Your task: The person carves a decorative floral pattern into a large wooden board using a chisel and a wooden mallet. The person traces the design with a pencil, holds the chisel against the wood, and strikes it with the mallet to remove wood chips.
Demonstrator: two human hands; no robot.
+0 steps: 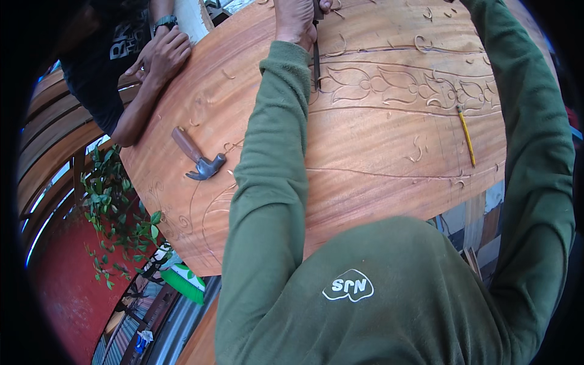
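Note:
My left hand (296, 21), at the top edge, is closed around a dark carving chisel (316, 61). The chisel's narrow shaft points down toward me, its tip at the left end of a carved leaf-and-flower band (401, 85). This band runs across a large reddish-brown wooden board (377, 143). My right arm (526, 109), in a green sleeve, stretches up to the top edge, where the hand is cut off. On the board, a yellow pencil (466, 139) lies below the carving. A claw hammer (199, 155) with a brown handle rests left of my left sleeve.
Curled wood shavings (421, 42) are scattered over the board. At the upper left, another person's hands (159, 55) rest by the board's edge. A leafy plant (115, 207) and a green-and-white brush (184, 283) are beside the board's lower left edge.

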